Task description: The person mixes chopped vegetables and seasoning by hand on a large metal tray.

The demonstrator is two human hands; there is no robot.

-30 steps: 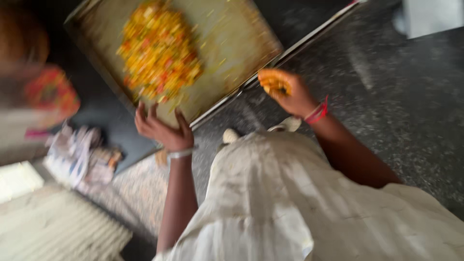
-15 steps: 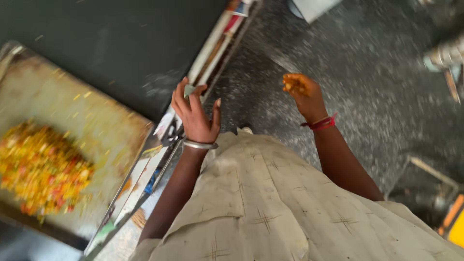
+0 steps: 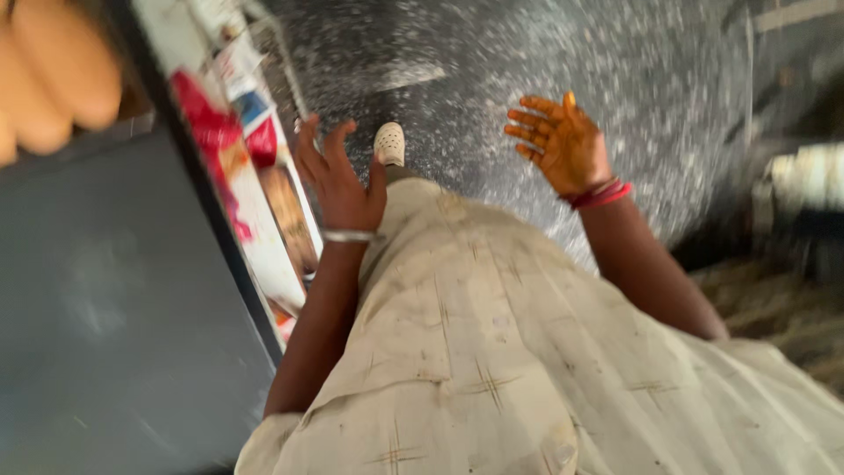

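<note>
Both hands empty, fingers spread: left hand [image 3: 341,180] near the dark worktop [image 3: 114,308] edge, right hand [image 3: 563,141], smeared orange, out over speckled floor [image 3: 492,70]; best kept off the cream garment [image 3: 492,352].

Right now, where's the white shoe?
In the head view the white shoe is upper centre on the dark speckled floor, just right of the left hand and left of the orange-stained right hand.
</note>
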